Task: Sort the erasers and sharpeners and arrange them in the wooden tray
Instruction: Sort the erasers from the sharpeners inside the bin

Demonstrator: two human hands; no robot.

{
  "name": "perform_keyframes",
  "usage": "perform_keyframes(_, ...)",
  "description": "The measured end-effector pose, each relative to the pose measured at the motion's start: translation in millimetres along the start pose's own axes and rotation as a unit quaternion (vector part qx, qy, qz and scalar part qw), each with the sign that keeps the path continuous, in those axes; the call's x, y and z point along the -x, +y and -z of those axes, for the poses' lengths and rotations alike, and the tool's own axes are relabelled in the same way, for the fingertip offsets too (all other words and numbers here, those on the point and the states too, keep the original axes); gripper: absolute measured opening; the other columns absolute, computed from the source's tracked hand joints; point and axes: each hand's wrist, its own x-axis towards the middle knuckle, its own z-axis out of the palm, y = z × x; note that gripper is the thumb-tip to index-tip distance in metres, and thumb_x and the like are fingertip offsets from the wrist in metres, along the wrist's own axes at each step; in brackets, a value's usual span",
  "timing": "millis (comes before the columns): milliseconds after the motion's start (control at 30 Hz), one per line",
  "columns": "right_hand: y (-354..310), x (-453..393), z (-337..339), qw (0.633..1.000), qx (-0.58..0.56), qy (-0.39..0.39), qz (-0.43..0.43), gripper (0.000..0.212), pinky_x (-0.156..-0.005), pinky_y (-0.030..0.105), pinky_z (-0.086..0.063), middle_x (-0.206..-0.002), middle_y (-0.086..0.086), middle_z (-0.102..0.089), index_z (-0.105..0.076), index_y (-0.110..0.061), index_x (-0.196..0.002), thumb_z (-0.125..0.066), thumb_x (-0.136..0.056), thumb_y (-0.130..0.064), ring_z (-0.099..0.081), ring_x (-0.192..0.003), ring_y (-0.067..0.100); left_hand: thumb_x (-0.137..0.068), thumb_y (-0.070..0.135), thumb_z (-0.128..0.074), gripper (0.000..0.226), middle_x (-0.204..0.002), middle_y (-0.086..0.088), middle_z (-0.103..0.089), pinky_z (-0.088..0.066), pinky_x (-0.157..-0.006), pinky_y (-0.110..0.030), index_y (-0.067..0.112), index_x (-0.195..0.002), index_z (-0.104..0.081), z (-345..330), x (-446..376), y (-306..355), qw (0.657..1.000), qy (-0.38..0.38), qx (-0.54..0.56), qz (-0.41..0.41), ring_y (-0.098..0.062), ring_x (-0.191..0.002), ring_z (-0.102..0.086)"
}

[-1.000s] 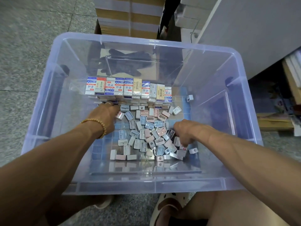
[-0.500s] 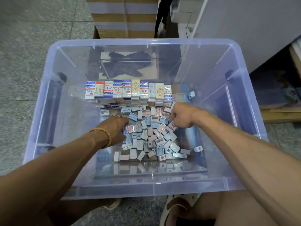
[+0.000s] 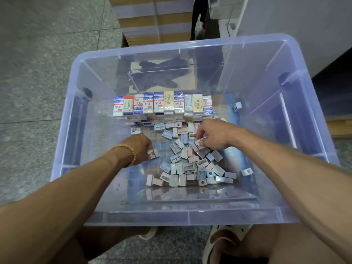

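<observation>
A loose heap of small sharpeners, pale blue, pink and white, lies on the floor of a clear plastic bin. Beyond the heap, toward the bin's far wall, boxed erasers stand upright in a tidy row with further layers stacked beneath them. A few stray sharpeners sit apart from the heap, one near the bin's right wall and one at the far right of the eraser row. No wooden tray can be made out; only a clear inner container or divider shows inside the bin.

The bin rests on a speckled grey tiled floor. Behind the bin stand stacked cardboard boxes, and to the bin's right a white cabinet. Through the bin's far wall a dark glove-like shape is visible.

The left hand, with a beaded bracelet at the wrist, reaches into the bin left of the heap, its fingers curled around a small white eraser. The right hand hovers over the heap's far side, pinching another printed eraser between its fingers. Both forearms cross over the bin's near rim. A sandalled foot shows below the bin.
</observation>
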Motion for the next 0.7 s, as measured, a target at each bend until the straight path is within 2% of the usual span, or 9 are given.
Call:
perform_keyframes(67, -1.2, -1.3, 0.2, 1.0, 0.0, -0.001, 0.006, 0.033, -0.093, 0.029, -0.048, -0.135, 0.004, -0.062, -0.067, -0.013, -0.125, -0.057, -0.095, -0.006, -0.059, -0.119, 0.023, -0.085, 0.024, -0.071, 0.024, -0.111, -0.01, -0.061, -0.044, -0.083, -0.029, 0.012, -0.106, -0.066, 0.3, 2.8, -2.0, 1.0, 0.027, -0.004, 0.0, -0.028, -0.103, -0.058)
perform_keyframes(133, -1.4, -2.1, -1.2, 1.0, 0.0, -0.007, 0.008, 0.032, -0.094, 0.03, -0.048, -0.136, 0.005, -0.061, -0.066, -0.012, -0.126, -0.058, -0.095, -0.006, -0.058, -0.119, 0.023, -0.085, 0.021, -0.07, 0.015, -0.104, -0.007, -0.061, -0.045, -0.082, -0.028, 0.015, -0.098, -0.065, 0.2, 5.8, -1.1, 0.999, 0.015, 0.037, -0.002, -0.027, -0.099, -0.058)
perform_keyframes(233, -1.8, -2.9, -7.0, 1.0, 0.002, -0.014, 0.008, 0.03, -0.094, 0.033, -0.047, -0.133, 0.009, -0.06, -0.062, -0.011, -0.124, -0.054, -0.096, -0.006, -0.056, -0.118, 0.026, -0.088, 0.015, -0.067, 0.012, -0.095, -0.008, -0.06, -0.049, -0.078, -0.033, 0.015, -0.085, -0.055, -2.4, 8.6, 4.6, 0.991, -0.057, 0.122, -0.017, -0.024, -0.085, -0.057)
perform_keyframes(300, -2.9, -2.7, -10.6, 1.0, -0.004, -0.009, 0.004, 0.028, -0.094, 0.039, -0.049, -0.126, 0.014, -0.061, -0.06, -0.005, -0.122, -0.049, -0.095, -0.005, -0.057, -0.113, 0.031, -0.091, 0.014, -0.064, 0.013, -0.103, -0.014, -0.063, -0.055, -0.077, -0.038, 0.005, -0.098, -0.056, -5.2, 11.6, 12.7, 0.974, -0.115, 0.197, -0.013, -0.024, -0.085, -0.062)
perform_keyframes(367, -4.2, -2.0, -12.4, 1.0, -0.026, -0.013, 0.004, 0.029, -0.095, 0.043, -0.049, -0.125, 0.017, -0.06, -0.058, -0.001, -0.122, -0.047, -0.096, -0.004, -0.056, -0.112, 0.034, -0.094, 0.015, -0.061, 0.016, -0.11, -0.013, -0.064, -0.057, -0.077, -0.036, 0.006, -0.107, -0.055, -9.0, 13.0, 19.1, 0.954, -0.177, 0.241, -0.007, -0.022, -0.089, -0.068)
perform_keyframes(467, -5.4, -1.4, -12.7, 0.998, -0.056, -0.04, 0.003, 0.028, -0.087, 0.041, -0.049, -0.123, 0.019, -0.06, -0.058, -0.001, -0.122, -0.047, -0.097, -0.004, -0.058, -0.106, 0.032, -0.096, 0.015, -0.058, 0.011, -0.106, -0.009, -0.064, -0.055, -0.082, -0.038, 0.014, -0.104, -0.051, -10.4, 15.5, 25.2, 0.951, -0.22, 0.216, -0.015, -0.017, -0.081, -0.065)
perform_keyframes(567, -4.9, -1.6, -15.4, 0.992, -0.105, -0.075, -0.003, 0.021, -0.076, 0.046, -0.054, -0.116, 0.02, -0.063, -0.059, 0.0, -0.116, -0.05, -0.098, -0.005, -0.06, -0.088, 0.027, -0.095, 0.025, -0.059, 0.018, -0.109, -0.005, -0.061, -0.044, -0.077, -0.03, 0.016, -0.109, -0.054, -1.0, 14.1, 23.7, 0.988, -0.135, 0.024, -0.065, -0.018, -0.086, -0.052)
perform_keyframes(633, -3.6, -1.7, -17.2, 0.988, -0.123, -0.097, -0.016, 0.019, -0.076, 0.046, -0.056, -0.111, 0.02, -0.068, -0.058, 0.002, -0.114, -0.05, -0.098, -0.006, -0.065, -0.085, 0.026, -0.094, 0.027, -0.059, 0.015, -0.1, -0.003, -0.058, -0.038, -0.072, -0.027, 0.017, -0.104, -0.054, 7.0, 12.8, 21.4, 0.995, -0.071, -0.005, -0.073, -0.019, -0.084, -0.049)
perform_keyframes(700, -2.6, -0.9, -14.8, 0.99, -0.099, -0.099, -0.026, 0.02, -0.081, 0.046, -0.057, -0.103, 0.015, -0.072, -0.062, 0.004, -0.111, -0.052, -0.096, -0.005, -0.069, -0.09, 0.029, -0.093, 0.027, -0.061, 0.016, -0.086, 0.001, -0.053, -0.035, -0.065, -0.027, 0.022, -0.084, -0.048, 11.5, 12.0, 21.6, 0.996, -0.026, 0.015, -0.087, -0.017, -0.076, -0.047)
